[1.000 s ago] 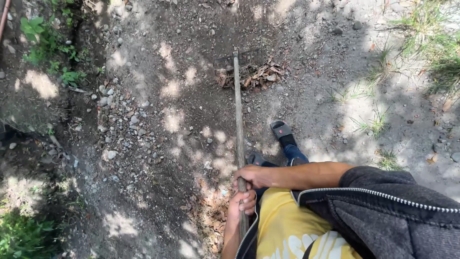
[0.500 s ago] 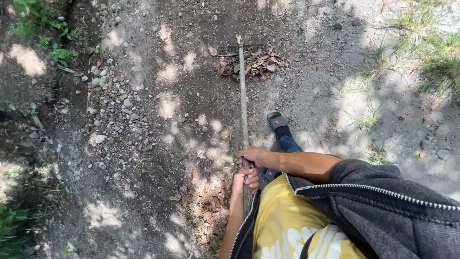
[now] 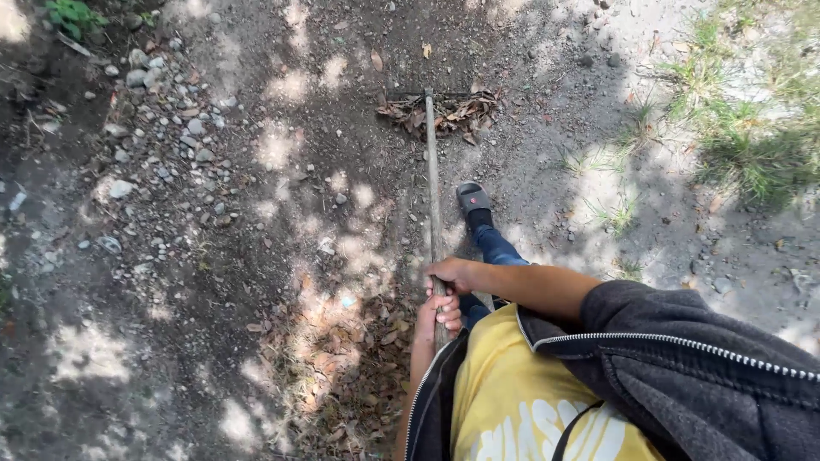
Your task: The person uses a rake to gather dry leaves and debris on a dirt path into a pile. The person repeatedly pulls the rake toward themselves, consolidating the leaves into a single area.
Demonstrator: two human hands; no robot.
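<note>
A long wooden rake handle (image 3: 431,179) runs from my hands away over the dirt to a rake head (image 3: 430,92). The head rests in a small pile of dry brown leaves (image 3: 457,113). My right hand (image 3: 450,275) grips the handle higher up, its arm coming in from a dark zipped sleeve. My left hand (image 3: 439,314) grips the handle just below it, close to my yellow shirt. My foot in a dark sandal (image 3: 472,198) stands right beside the handle.
Loose grey stones (image 3: 162,111) lie scattered at the upper left. More dry leaves (image 3: 342,358) cover the ground near my left side. Patches of grass (image 3: 743,154) grow at the right, and a green plant (image 3: 75,15) at the top left corner.
The stones have slid up and left in view. The rake head and its leaves have come toward me over the dirt. Both hands keep their grip on the handle.
</note>
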